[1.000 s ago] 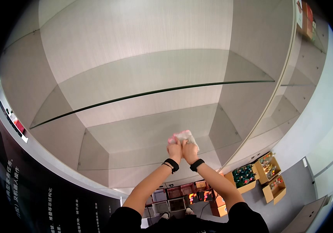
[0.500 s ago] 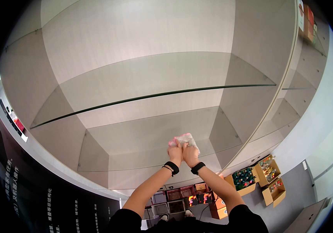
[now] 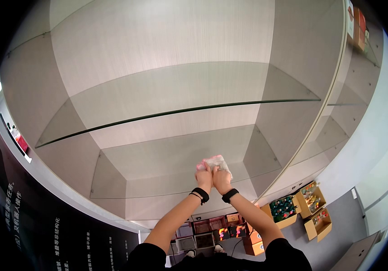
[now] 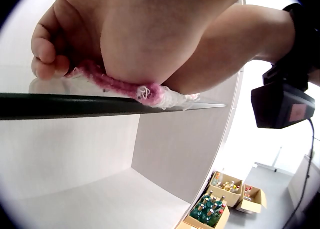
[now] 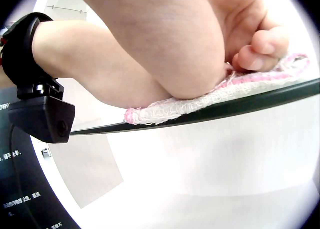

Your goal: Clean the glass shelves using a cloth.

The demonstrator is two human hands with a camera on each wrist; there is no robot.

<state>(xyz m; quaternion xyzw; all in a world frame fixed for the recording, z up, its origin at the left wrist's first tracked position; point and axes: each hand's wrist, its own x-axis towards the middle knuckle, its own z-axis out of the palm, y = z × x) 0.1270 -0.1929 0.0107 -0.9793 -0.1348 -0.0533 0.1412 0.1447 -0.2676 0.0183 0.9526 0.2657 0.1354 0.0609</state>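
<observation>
A white cloth with pink edging point(image 3: 220, 161) lies on the lower glass shelf point(image 3: 167, 156) of a cabinet, near the front edge. My left hand point(image 3: 204, 178) bears down on its left part with curled fingers; in the left wrist view the pink fringe point(image 4: 142, 92) shows under the palm. Close beside it, my right hand point(image 3: 222, 180) holds the right part, fingers bent over the cloth. The right wrist view has the white weave point(image 5: 172, 109) between the palm and the dark glass edge point(image 5: 240, 105). Both wrists wear black bands.
A second glass shelf point(image 3: 180, 107) spans the cabinet above the hands. Cardboard boxes with bottles point(image 3: 283, 209) stand on the floor at right. Baskets point(image 3: 204, 240) and small boxes sit below, near the feet. At left stands a black panel with white writing point(image 3: 74, 235).
The head view has tilted slightly, so the shelves and hands appear a little lower than one second ago. The hands and cloth keep nearly the same place on the shelf.
</observation>
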